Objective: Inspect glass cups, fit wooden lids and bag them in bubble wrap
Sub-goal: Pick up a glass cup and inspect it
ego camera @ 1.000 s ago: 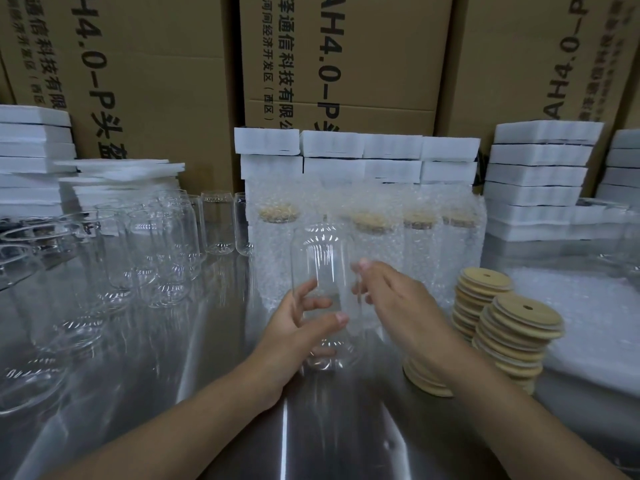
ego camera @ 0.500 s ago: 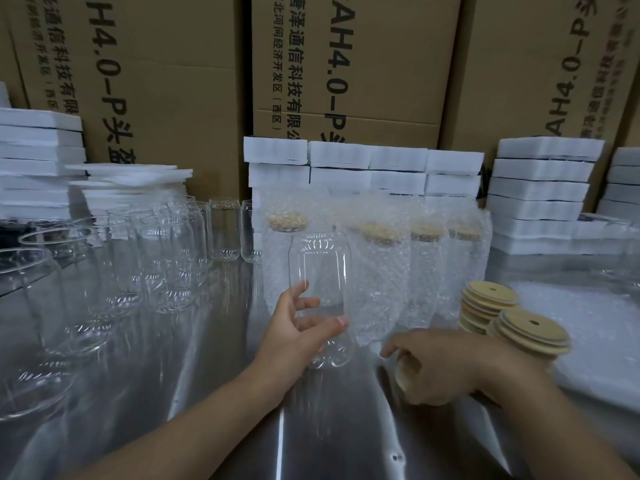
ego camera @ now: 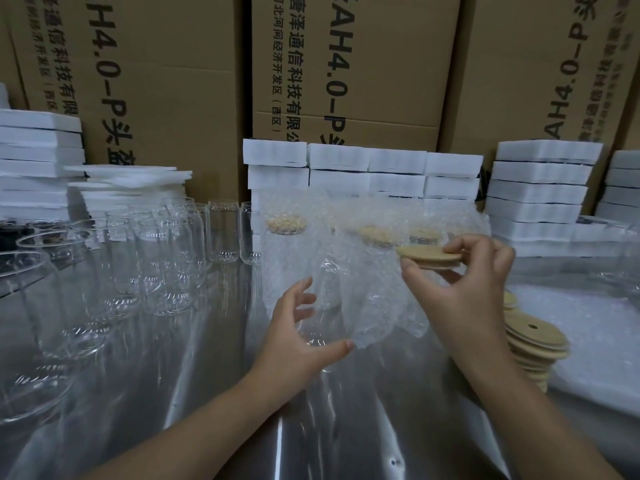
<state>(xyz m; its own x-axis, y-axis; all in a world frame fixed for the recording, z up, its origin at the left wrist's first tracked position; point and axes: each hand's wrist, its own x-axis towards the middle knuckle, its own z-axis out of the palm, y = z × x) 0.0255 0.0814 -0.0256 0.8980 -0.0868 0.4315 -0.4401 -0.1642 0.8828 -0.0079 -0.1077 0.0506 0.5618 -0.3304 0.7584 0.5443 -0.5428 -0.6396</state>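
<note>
Head view looks down on a shiny steel table (ego camera: 207,393), where the left hand (ego camera: 298,337) grasps a clear glass cup (ego camera: 323,289), thumb on the near side low down and fingers curled round the far side. The cup stands roughly upright just in front of the bagged cups. It is colourless with rounded shoulders and a thick base that catches the light, and its outline is faint against the wrap behind it. The right hand (ego camera: 464,292) pinches a wooden lid (ego camera: 427,257) by its edge between thumb and fingertips, holding it nearly flat, up and to the right of the cup and apart from it. The lid is a pale tan disc with a stepped underside. Below that hand, a leaning stack of lids (ego camera: 535,344) sits on the table, the top one showing a small hole. Bubble-wrapped cups (ego camera: 374,271) with lids stand in a row behind, and empty glasses (ego camera: 166,258) crowd the left side. White foam blocks (ego camera: 540,188) and printed cardboard boxes (ego camera: 346,64) line the back.
</note>
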